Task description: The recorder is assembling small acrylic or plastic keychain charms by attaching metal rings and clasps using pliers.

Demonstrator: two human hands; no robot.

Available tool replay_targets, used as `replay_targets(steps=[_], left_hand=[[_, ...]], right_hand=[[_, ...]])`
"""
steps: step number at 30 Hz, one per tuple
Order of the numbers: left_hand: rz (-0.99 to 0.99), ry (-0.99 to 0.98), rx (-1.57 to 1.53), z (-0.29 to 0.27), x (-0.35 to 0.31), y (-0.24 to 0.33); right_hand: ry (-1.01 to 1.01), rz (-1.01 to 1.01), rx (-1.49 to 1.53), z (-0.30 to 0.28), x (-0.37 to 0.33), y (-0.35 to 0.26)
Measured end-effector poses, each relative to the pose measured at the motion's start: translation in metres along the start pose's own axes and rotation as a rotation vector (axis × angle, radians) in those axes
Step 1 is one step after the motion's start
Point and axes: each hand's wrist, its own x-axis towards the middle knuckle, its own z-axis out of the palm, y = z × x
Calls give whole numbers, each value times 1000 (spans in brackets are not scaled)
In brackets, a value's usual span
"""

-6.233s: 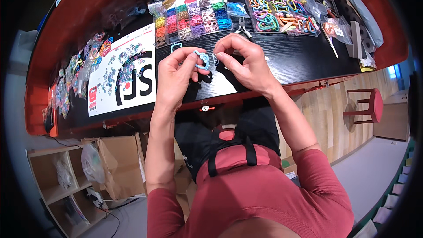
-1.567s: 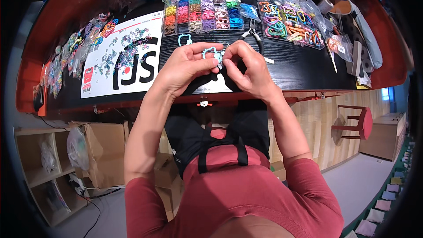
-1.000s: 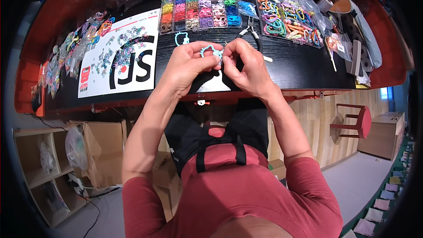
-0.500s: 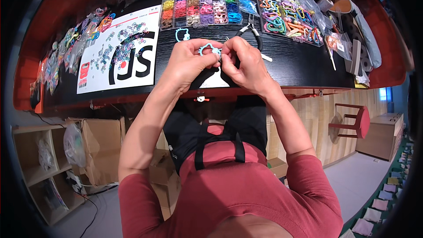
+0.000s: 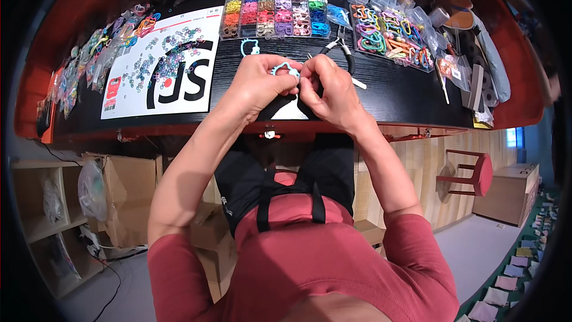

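Together, left hand point(image 5: 257, 82) and right hand point(image 5: 331, 88) pinch a light-blue clip point(image 5: 285, 70), fingers point(image 5: 290, 79) pressed together above the bench point(image 5: 393, 92).

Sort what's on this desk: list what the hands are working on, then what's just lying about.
In hand:
left hand
right hand
light blue clasp, pinched between both

Lying about:
second blue clasp
pliers
bead organiser box
tray of coloured clips
white printed sheet

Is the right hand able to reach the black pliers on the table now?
Probably yes. The pliers lie just beyond the right hand with bare table between, but both hands now pinch the light-blue clip, so it must let go first.
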Motion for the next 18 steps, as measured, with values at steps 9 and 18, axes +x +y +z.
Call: replay_targets(steps=[9,18], left_hand=[[13,31,77,-2,-1,3],[-12,-7,-84,-8,-3,0]], right_hand=[[45,20,54,1,1,1],[85,192,293,0,-1,3]])
